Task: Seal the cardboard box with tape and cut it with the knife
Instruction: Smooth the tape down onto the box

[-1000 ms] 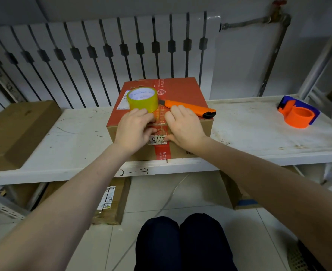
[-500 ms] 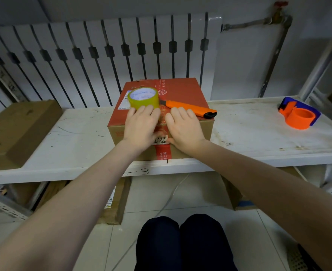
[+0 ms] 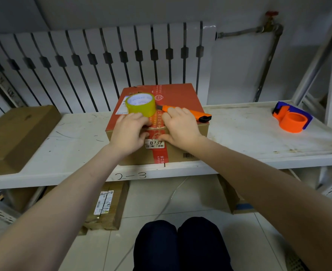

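Note:
A cardboard box (image 3: 180, 96) with a red top stands on the white shelf (image 3: 249, 137), near its front edge. On the box's top lie a yellow tape roll (image 3: 140, 104) and, to its right, an orange utility knife (image 3: 188, 113). My left hand (image 3: 130, 132) and my right hand (image 3: 180, 128) lie flat over the box's near top edge, on either side of the red centre strip. A shiny strip of tape (image 3: 157, 125) shows between them. Both hands press down with fingers spread and hold nothing.
An orange and blue tape dispenser (image 3: 291, 119) sits at the shelf's right. A brown flat box (image 3: 14, 133) lies at the left. A radiator (image 3: 102, 65) stands behind. More boxes (image 3: 106, 208) lie on the floor under the shelf, beyond my knees (image 3: 178, 243).
Both hands have slid a little along the box's near top edge, the fingers moving up toward the roll and the knife. The roll and the knife have stayed put.

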Motion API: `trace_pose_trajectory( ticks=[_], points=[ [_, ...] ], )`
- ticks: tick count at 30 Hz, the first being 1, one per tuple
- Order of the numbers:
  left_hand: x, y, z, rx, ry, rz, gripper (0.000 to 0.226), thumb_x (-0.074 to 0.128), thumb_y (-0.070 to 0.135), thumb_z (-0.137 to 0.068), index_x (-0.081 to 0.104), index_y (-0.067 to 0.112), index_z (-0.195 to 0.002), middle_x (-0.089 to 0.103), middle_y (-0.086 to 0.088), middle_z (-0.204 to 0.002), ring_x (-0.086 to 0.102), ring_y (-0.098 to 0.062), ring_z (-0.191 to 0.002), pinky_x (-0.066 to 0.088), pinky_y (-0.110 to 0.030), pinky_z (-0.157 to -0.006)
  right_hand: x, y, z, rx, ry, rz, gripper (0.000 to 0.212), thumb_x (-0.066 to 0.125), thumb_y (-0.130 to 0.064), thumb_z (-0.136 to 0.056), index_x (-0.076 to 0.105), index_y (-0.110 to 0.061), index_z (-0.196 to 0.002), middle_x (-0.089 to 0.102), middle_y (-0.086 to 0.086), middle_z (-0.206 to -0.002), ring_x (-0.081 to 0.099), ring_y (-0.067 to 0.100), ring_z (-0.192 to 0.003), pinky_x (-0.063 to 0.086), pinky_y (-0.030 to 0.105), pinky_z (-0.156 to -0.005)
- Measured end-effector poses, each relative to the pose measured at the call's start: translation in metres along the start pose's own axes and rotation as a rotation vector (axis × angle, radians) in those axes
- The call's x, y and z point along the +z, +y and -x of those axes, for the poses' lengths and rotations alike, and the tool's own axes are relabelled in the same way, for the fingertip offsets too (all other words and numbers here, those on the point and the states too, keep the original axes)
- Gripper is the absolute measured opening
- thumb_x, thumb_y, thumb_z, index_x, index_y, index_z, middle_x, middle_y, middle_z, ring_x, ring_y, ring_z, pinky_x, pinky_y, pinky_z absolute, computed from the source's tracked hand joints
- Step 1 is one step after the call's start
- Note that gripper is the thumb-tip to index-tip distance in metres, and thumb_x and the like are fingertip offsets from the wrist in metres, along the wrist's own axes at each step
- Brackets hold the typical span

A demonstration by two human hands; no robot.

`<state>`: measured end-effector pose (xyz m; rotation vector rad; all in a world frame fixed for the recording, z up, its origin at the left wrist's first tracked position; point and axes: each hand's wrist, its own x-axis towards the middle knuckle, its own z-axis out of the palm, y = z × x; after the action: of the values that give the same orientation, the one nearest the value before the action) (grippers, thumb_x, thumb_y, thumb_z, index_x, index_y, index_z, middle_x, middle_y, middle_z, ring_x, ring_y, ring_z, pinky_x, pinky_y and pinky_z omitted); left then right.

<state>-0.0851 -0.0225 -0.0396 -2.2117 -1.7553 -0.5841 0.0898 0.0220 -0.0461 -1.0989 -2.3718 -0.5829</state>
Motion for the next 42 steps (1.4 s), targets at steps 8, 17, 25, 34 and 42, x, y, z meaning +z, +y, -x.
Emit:
trace_pose_trajectory(
  ticks=[8, 17, 25, 34, 42],
  points=[
    [0.005, 0.009, -0.004, -0.06, 0.039, -0.042, 0.036, 0.074, 0.043, -0.07, 0.067, 0.018, -0.093, 0.065, 0.0, -0.091, 0.059, -0.024, -0.096, 0.036, -0.035, -0.084, -0.004, 0.005, -0.002, -0.029, 0.041, -0.127, 0.025, 0.074, -0.032, -0.074, 0.067, -0.009, -0.07, 0.063, 0.007, -0.068, 0.061, 0.028, -0.061, 0.044, 0.03, -0.056],
    [-0.004, 0.006, -0.006, -0.021, 0.056, 0.045, 0.019, 0.066, 0.03, -0.082, 0.074, 0.016, -0.091, 0.068, -0.002, -0.082, 0.063, -0.027, -0.085, 0.038, -0.033, -0.076, -0.011, 0.001, 0.0, 0.0, -0.062, -0.104, 0.049, 0.077, -0.048, -0.066, 0.063, -0.005, -0.083, 0.063, 0.011, -0.085, 0.061, 0.03, -0.082, 0.04, 0.032, -0.055],
    [0.004, 0.004, -0.001, -0.047, 0.058, 0.061, 0.022, 0.076, 0.025, -0.071, 0.072, 0.013, -0.089, 0.068, -0.005, -0.081, 0.061, -0.029, -0.083, 0.046, -0.037, -0.075, -0.022, 0.01, -0.004, -0.023, -0.123, -0.101, 0.039, 0.057, -0.05, -0.086, 0.066, -0.013, -0.096, 0.063, 0.003, -0.099, 0.061, 0.025, -0.094, 0.045, 0.034, -0.067],
    [0.001, 0.001, 0.0, -0.015, 0.07, 0.059, 0.018, 0.065, 0.031, -0.081, 0.073, 0.018, -0.09, 0.067, -0.001, -0.081, 0.062, -0.025, -0.084, 0.044, -0.035, -0.077, -0.03, -0.001, -0.007, -0.072, -0.15, -0.04, 0.03, 0.052, -0.034, -0.093, 0.066, -0.007, -0.096, 0.064, 0.008, -0.099, 0.062, 0.03, -0.09, 0.035, 0.032, -0.062],
    [0.0, 0.018, -0.012, 0.008, 0.044, -0.14, 0.033, 0.071, 0.046, -0.072, 0.069, 0.014, -0.071, 0.064, -0.001, -0.068, 0.061, -0.025, -0.074, 0.034, -0.032, -0.07, -0.029, 0.008, 0.002, -0.062, -0.236, -0.027, 0.024, 0.06, -0.023, -0.087, 0.063, -0.01, -0.107, 0.059, 0.008, -0.106, 0.056, 0.029, -0.101, 0.046, 0.037, -0.066]
  ],
)
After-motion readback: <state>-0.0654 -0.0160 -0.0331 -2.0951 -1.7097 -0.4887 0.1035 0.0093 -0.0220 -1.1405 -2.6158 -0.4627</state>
